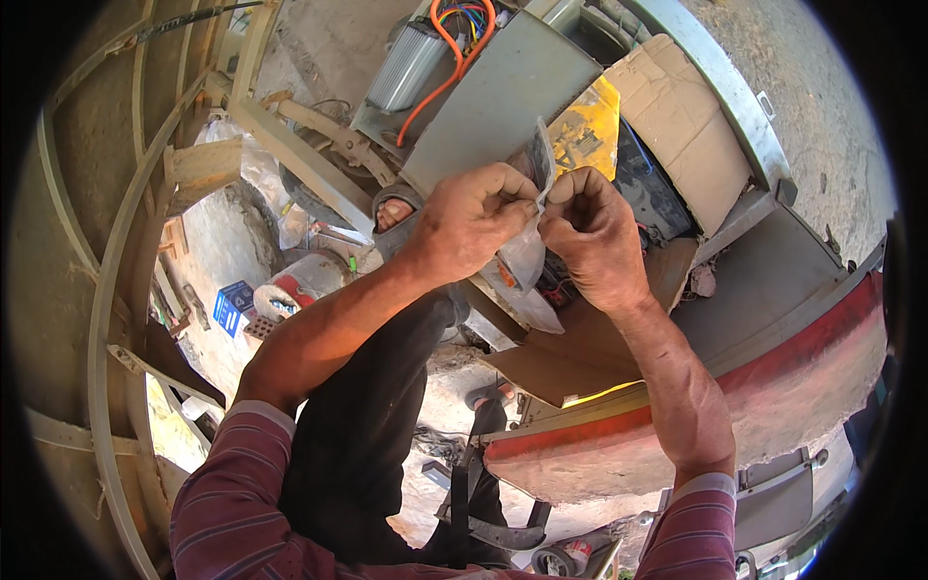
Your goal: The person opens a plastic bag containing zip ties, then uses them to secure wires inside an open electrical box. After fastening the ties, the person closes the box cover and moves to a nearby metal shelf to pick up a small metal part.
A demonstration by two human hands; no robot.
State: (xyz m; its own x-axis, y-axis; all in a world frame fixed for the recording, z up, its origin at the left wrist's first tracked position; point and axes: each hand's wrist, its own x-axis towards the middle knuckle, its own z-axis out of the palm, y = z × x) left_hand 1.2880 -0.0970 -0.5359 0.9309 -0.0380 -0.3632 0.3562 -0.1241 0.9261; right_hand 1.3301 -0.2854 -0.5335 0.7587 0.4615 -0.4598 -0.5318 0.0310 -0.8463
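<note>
Between my hands hangs a clear plastic bag (525, 255), its upper edge pinched from both sides. My left hand (476, 218) has thumb and forefinger closed on the bag's left side. From the right, my right hand (597, 242) grips the same edge with bent fingers, and the two sets of fingertips nearly meet. Something orange shows in or behind the lower part of the bag; I cannot make out what it is. Below the hands lies a brown cardboard flap (556, 362). Just beyond them is a yellow sheet (588, 126) with dark marks.
A grey metal panel (507, 92) stands ahead, beside a finned silver box (411, 68) with an orange cable (440, 92). More cardboard (681, 126) lies right. A red-edged panel (773, 372) curves along the right. Metal framing (101, 319) rises left; a blue box (232, 307) is on the floor.
</note>
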